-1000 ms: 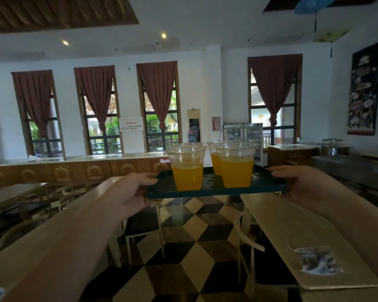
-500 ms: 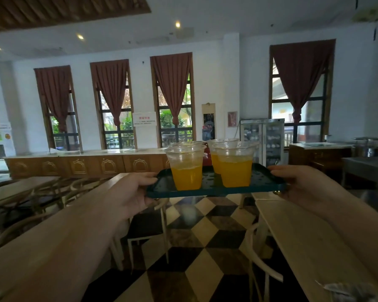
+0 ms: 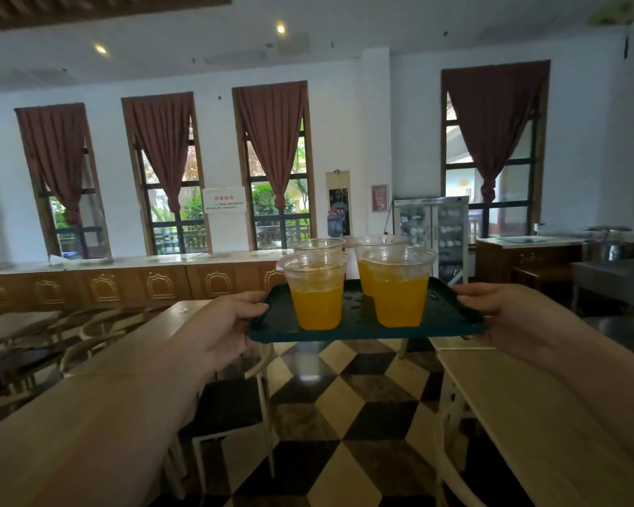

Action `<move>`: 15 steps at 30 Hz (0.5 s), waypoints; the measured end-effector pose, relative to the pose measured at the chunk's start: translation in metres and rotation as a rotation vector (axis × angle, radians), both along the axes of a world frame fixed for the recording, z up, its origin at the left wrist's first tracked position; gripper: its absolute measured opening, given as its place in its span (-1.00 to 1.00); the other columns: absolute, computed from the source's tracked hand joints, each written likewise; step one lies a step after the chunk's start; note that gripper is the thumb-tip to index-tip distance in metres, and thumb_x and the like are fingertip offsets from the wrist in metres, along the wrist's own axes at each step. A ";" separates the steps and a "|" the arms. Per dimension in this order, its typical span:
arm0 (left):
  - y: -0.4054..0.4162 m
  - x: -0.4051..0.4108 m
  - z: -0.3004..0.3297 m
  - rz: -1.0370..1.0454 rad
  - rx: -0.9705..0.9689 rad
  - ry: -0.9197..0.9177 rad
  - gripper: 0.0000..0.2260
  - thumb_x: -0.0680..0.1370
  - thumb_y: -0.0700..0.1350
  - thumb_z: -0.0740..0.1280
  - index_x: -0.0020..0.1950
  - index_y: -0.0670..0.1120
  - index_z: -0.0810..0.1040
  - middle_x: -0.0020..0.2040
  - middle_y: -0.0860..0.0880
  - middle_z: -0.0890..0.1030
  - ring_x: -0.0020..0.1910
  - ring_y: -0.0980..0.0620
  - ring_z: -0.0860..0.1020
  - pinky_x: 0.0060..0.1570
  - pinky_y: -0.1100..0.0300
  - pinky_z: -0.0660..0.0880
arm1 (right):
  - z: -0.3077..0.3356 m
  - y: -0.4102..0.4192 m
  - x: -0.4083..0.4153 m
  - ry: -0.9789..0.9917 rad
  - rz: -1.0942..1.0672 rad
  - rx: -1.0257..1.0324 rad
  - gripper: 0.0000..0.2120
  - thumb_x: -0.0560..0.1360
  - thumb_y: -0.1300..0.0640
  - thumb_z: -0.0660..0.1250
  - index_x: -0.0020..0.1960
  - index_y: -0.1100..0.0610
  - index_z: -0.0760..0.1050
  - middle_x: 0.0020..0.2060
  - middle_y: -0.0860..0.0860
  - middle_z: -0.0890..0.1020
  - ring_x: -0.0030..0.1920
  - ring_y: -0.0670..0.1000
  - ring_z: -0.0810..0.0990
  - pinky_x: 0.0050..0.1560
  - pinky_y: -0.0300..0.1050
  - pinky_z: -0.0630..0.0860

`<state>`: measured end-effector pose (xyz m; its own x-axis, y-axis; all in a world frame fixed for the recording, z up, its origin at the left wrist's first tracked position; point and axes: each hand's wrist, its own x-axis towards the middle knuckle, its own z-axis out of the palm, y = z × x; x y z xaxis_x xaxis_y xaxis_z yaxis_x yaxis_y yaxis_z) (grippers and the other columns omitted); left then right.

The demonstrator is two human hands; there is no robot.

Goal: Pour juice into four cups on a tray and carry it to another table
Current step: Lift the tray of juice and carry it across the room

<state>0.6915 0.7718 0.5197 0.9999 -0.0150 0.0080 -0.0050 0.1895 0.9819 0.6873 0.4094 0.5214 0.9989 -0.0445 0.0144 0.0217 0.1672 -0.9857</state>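
Tray [image 3: 363, 333] held level in air, gripped at either end: left hand [image 3: 224, 327] clamped on left edge, right hand [image 3: 506, 320] on right edge. Four cups [image 3: 317, 290] of juice [image 3: 399, 301] carried upright between hands, above checkered floor [image 3: 344, 415].

White-walled dining room — four tall windows [image 3: 163, 170] with maroon curtains above a carved wooden counter [image 3: 125, 285], pale tables [image 3: 535, 415] and chairs flanking the checkered floor [image 3: 344, 415] below it.

Both arms reach forward, left hand [image 3: 227, 323] and right hand [image 3: 506, 316] each closed in a grip.
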 end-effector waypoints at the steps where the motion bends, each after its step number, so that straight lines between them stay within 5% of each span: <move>1: 0.007 0.018 0.003 -0.008 0.004 0.001 -0.76 0.62 -0.34 0.23 0.20 -0.20 0.62 0.04 -0.18 0.74 -0.04 -0.10 0.71 0.08 0.00 0.61 | 0.002 0.007 0.016 0.005 0.000 -0.002 -0.71 0.61 0.34 0.20 0.29 0.24 0.51 0.21 0.20 0.57 0.20 0.19 0.55 0.03 -0.02 0.49; 5: 0.033 0.090 0.007 -0.013 -0.029 0.028 -0.73 0.60 -0.34 0.25 0.26 -0.23 0.59 0.17 -0.23 0.68 0.04 -0.12 0.69 -0.26 0.15 0.66 | 0.007 0.031 0.082 0.006 -0.010 0.005 -0.73 0.61 0.33 0.21 0.28 0.25 0.52 0.17 0.19 0.58 0.09 0.12 0.56 -0.03 -0.06 0.50; 15: 0.060 0.253 -0.005 -0.033 -0.026 0.056 -0.72 0.61 -0.32 0.24 0.28 -0.21 0.59 0.21 -0.22 0.66 0.21 -0.16 0.61 -0.16 0.08 0.63 | -0.002 0.058 0.242 0.018 -0.013 0.028 -0.70 0.61 0.33 0.21 0.32 0.26 0.48 0.20 0.21 0.55 0.10 0.13 0.56 -0.18 -0.08 0.51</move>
